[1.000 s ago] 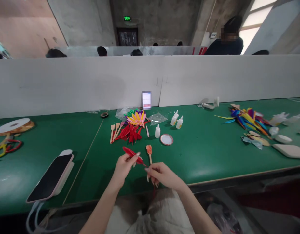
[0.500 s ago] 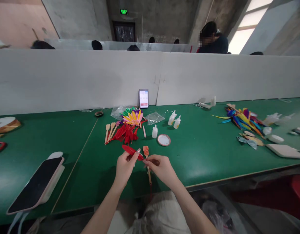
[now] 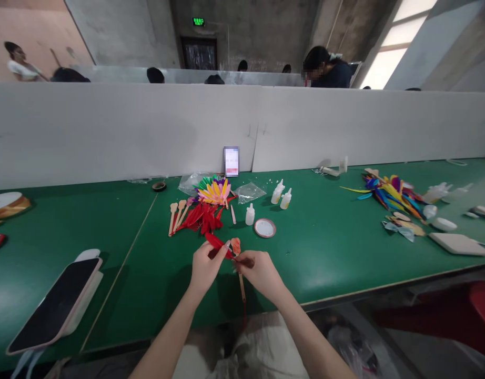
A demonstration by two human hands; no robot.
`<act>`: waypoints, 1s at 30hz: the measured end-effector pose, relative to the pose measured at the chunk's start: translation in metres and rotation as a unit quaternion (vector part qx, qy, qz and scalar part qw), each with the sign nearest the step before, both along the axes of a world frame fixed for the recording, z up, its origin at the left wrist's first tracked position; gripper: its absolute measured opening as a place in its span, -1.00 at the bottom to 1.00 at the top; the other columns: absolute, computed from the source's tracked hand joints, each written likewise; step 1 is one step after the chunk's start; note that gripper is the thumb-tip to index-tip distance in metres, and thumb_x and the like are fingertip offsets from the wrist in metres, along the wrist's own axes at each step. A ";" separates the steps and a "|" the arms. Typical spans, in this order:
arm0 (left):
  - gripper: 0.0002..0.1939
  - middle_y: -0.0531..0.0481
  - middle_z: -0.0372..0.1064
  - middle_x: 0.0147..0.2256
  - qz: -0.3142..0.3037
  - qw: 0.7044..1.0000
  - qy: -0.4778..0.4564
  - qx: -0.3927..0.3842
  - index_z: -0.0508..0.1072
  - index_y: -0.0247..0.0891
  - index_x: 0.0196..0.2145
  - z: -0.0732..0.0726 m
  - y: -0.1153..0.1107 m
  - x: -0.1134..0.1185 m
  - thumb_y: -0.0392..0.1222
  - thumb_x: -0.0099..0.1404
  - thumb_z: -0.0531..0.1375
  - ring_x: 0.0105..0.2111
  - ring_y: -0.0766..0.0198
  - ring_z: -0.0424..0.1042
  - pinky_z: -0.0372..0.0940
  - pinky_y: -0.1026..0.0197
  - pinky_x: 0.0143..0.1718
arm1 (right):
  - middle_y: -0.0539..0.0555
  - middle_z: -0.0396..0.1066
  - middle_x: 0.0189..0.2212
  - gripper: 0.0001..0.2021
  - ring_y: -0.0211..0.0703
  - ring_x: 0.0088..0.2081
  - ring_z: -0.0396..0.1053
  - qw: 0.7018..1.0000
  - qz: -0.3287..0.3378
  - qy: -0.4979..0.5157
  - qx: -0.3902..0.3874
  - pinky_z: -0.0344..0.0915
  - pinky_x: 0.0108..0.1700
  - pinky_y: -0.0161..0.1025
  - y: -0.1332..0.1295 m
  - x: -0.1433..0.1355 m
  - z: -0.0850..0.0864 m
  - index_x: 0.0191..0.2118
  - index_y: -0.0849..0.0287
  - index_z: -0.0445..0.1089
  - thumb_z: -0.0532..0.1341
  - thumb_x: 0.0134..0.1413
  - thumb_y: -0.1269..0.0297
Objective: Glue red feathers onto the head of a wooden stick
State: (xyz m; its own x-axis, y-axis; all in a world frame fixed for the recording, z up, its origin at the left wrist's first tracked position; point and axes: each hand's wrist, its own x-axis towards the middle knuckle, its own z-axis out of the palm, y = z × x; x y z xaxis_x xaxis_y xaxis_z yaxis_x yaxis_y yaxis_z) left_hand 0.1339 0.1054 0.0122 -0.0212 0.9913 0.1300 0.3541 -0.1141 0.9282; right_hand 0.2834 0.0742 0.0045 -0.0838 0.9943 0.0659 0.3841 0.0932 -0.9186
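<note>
Between thumb and fingers my left hand grips a red feather, its broad end pointing up and left. My right hand is closed in a pinch at the feather's lower end, close against the left fingertips. Below both hands on the table lies a wooden stick with an orange-red rounded head and a red cord at its bottom end; its middle is partly hidden by my right fingers. A pile of red feathers lies just beyond my left hand.
Wooden sticks lie left of the feathers. A small glue bottle, a round lid and two more bottles stand ahead. A phone leans on the white partition. Colourful feathers lie right, a dark-screened device left.
My left hand has shifted slightly right with the feather, which now sits closer to the stick's head. My right fingers have curled more tightly. Behind the partition a person leans further left.
</note>
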 end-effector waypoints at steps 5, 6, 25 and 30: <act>-0.65 0.13 0.17 -0.72 0.065 0.992 -0.104 -0.032 0.32 -0.27 -0.61 -0.013 0.018 -0.005 0.07 0.08 0.21 -0.71 0.43 0.13 0.01 0.35 -0.67 | 0.09 0.53 -0.44 -0.76 -0.10 -0.39 0.47 1.000 -0.020 -0.014 0.003 0.35 -0.32 -0.25 0.005 0.011 -0.007 -0.42 0.21 0.51 0.10 -0.13 0.53; -0.65 0.12 0.20 -0.70 0.075 0.987 -0.138 -0.046 0.31 -0.28 -0.59 -0.016 0.022 -0.006 0.07 0.08 0.20 -0.73 0.45 0.12 -0.02 0.36 -0.70 | 0.08 0.53 -0.43 -0.77 -0.11 -0.40 0.47 0.999 -0.032 -0.011 0.012 0.36 -0.31 -0.24 0.005 0.014 -0.009 -0.39 0.21 0.50 0.10 -0.11 0.52; -0.61 0.05 0.43 -0.62 -0.043 0.976 -0.134 -0.163 0.17 -0.25 -0.38 -0.038 0.035 -0.004 -0.01 -0.01 0.27 -0.87 0.47 0.14 -0.10 0.45 -0.88 | 0.16 -0.16 0.27 -0.46 0.11 0.26 -0.13 0.962 -0.081 -0.210 0.153 0.06 0.17 0.07 -0.007 -0.002 -0.057 0.22 0.01 0.04 0.12 0.13 0.16; -0.64 0.03 0.43 -0.63 -0.037 0.980 -0.113 -0.158 0.18 -0.25 -0.41 -0.043 0.037 -0.004 -0.03 0.00 0.26 -0.86 0.45 0.17 -0.07 0.44 -0.89 | 0.16 -0.19 0.28 -0.48 0.09 0.27 -0.17 0.952 -0.073 -0.253 0.158 0.03 0.18 0.06 -0.007 -0.004 -0.059 0.24 -0.01 0.00 0.08 0.17 0.21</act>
